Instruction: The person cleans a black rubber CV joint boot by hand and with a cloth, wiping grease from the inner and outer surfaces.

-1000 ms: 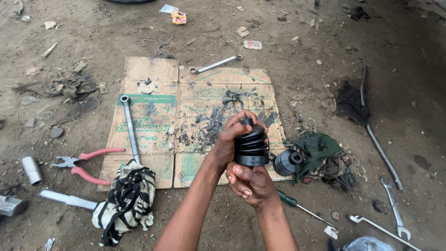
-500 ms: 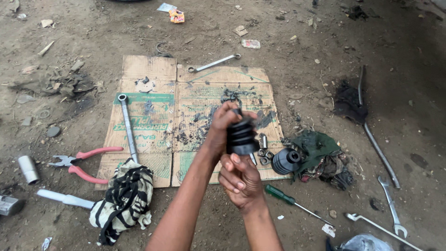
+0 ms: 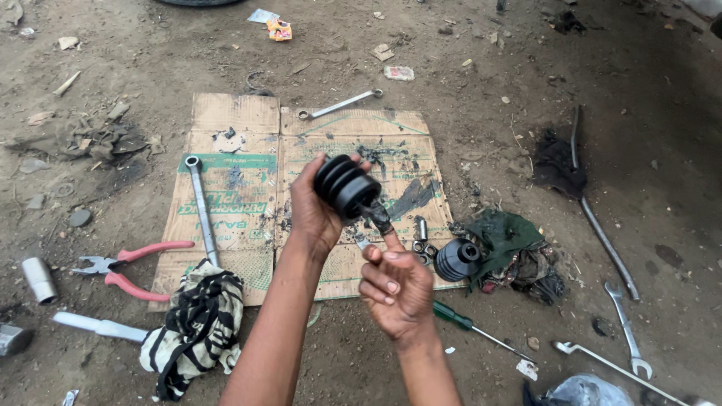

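Two bare hands of mine meet in the middle of the head view, above a flattened, grease-stained brown cardboard sheet [image 3: 241, 120] spread on dirt ground. My left hand [image 3: 316, 214] is curled around a black ribbed rubber boot [image 3: 344, 184], fingers wrapped behind it and thumb over the top, holding it raised and tilted with its narrow end toward my right hand. My right hand [image 3: 395, 286] sits just below, fingers half curled, with the index fingertip [image 3: 391, 239] touching the dark, greasy narrow neck of the boot; it grips nothing that I can make out.

On the cardboard to the left lies a long silver ring spanner [image 3: 201, 209]. Below it rests a black-and-white striped rag [image 3: 197, 327], with red-handled pliers [image 3: 128, 263] near it on the dirt. To the right, a second black rubber boot [image 3: 457, 259] stands beside a crumpled dark green cloth [image 3: 511, 240]. A green-handled screwdriver [image 3: 474, 327] lies just beside my right wrist.
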